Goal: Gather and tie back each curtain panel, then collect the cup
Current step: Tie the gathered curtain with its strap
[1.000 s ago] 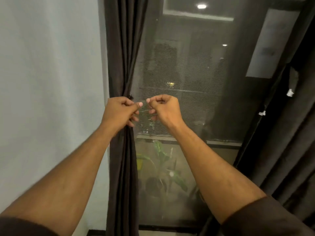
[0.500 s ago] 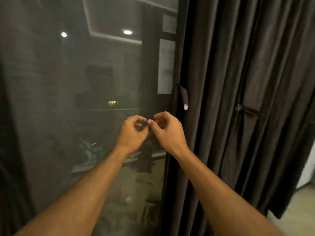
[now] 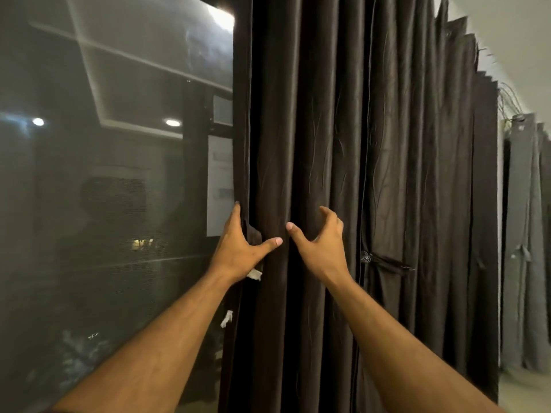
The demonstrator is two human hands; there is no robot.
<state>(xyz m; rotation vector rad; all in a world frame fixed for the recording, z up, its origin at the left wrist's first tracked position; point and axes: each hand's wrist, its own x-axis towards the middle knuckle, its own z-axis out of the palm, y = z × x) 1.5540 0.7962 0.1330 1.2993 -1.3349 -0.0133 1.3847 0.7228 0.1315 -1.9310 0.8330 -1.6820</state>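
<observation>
Curtain panel [image 3: 328, 144]: dark, hanging in folds.
Left hand [image 3: 240, 248]: spread, clasping its window-side edge.
Right hand [image 3: 322, 245]: beside it, clawed on folds.
Window [image 3: 104, 204]: left of panel.

Down at the bottom right, a pale strip of floor [image 3: 524, 391] shows, blurred. The dark curtain panel [image 3: 387, 204] hangs down toward it, and a grey curtain [image 3: 524, 263] beyond reaches it too; whether either hem touches is unclear.
</observation>
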